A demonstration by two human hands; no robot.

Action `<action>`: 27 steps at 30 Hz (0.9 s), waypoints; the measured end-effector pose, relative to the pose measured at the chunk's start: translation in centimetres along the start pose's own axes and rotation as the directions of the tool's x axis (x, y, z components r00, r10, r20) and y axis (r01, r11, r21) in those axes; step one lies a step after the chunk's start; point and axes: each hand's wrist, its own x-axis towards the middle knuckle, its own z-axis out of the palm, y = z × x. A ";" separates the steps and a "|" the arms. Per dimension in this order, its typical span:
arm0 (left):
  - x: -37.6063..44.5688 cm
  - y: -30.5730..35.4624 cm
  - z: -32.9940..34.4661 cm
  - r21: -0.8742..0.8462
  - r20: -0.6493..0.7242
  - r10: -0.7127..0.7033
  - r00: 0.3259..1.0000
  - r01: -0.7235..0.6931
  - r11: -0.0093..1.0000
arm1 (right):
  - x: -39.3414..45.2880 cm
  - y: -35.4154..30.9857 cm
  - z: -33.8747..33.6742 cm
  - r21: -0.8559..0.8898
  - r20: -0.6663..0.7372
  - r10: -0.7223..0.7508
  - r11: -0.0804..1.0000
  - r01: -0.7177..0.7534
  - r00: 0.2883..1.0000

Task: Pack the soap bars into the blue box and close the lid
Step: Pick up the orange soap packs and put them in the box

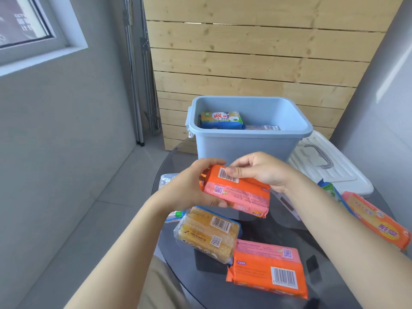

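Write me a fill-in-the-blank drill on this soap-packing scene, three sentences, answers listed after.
1. Both hands, left hand and right hand, hold one ____-and-pink wrapped soap pack.
2. The blue plastic box stands with its top ____.
3. The white lid with a grey handle lies to the box's ____.

Missing words: orange; open; right

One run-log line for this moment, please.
hands: left hand + right hand hold orange soap pack | blue box: open, partly filled | lid: off
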 end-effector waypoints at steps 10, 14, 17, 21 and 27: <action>0.5 -3.1 -0.9 0.109 -0.327 -0.097 0.940 0.139 0.984 | 1.1 2.0 1.0 0.085 -0.240 0.000 0.996 0.021 0.971; 0.8 -3.4 -0.4 0.136 -0.289 -0.134 0.948 0.180 0.974 | 0.7 2.2 2.3 -0.059 -0.373 -0.088 0.996 0.071 0.923; 0.8 -3.2 -0.3 0.174 -0.235 -0.123 0.964 0.166 0.971 | 0.3 2.3 2.3 -0.104 -0.393 -0.040 0.995 -0.001 0.919; 0.8 -3.3 0.0 0.247 -0.149 -0.140 0.979 0.173 0.953 | -0.5 2.3 2.3 -0.050 -0.330 0.121 0.988 -0.145 0.936; 0.6 -2.3 -0.3 0.263 -0.167 -0.087 0.982 0.129 0.956 | -1.8 1.4 2.2 0.172 -0.295 0.203 0.973 -0.157 0.934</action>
